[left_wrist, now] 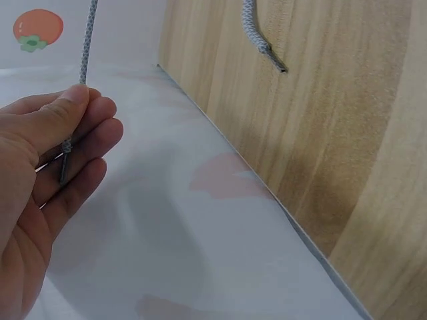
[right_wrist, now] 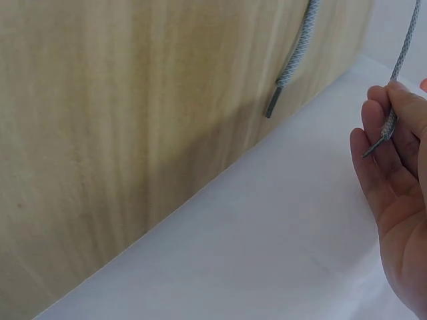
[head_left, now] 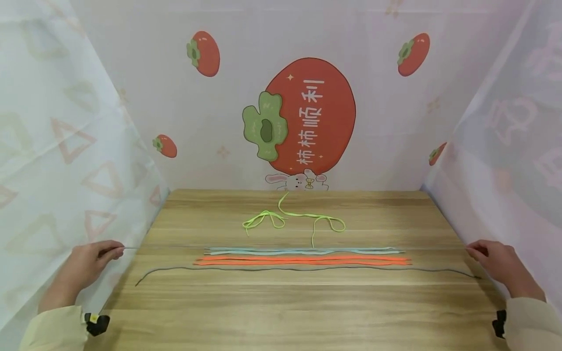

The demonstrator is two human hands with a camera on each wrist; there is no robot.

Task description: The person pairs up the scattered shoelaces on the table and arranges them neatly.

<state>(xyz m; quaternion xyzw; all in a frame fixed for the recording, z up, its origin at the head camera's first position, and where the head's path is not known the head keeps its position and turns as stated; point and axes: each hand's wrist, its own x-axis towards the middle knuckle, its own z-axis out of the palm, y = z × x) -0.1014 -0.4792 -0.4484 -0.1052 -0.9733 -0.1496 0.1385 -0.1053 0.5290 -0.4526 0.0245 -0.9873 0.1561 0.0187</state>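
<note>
A thin grey shoelace (head_left: 167,247) stretches straight across the table between both hands. My left hand (head_left: 90,261) pinches it near one end, past the table's left edge; in the left wrist view the dark tip (left_wrist: 64,168) hangs below the thumb. At the right edge, my right hand (head_left: 500,263) pinches the other end, its tip (right_wrist: 372,148) lying against the fingers. A second grey shoelace (head_left: 307,268) lies loosely along the table, nearer me. Between the two are orange shoelaces (head_left: 303,261) and pale blue shoelaces (head_left: 303,251), laid side by side.
Two yellow-green shoelaces lie loosely at the back, one looped (head_left: 265,214) on the left and one trailing (head_left: 329,219) on the right. The wooden table (head_left: 298,312) is bounded by white printed cloth (head_left: 377,122) at the back and sides.
</note>
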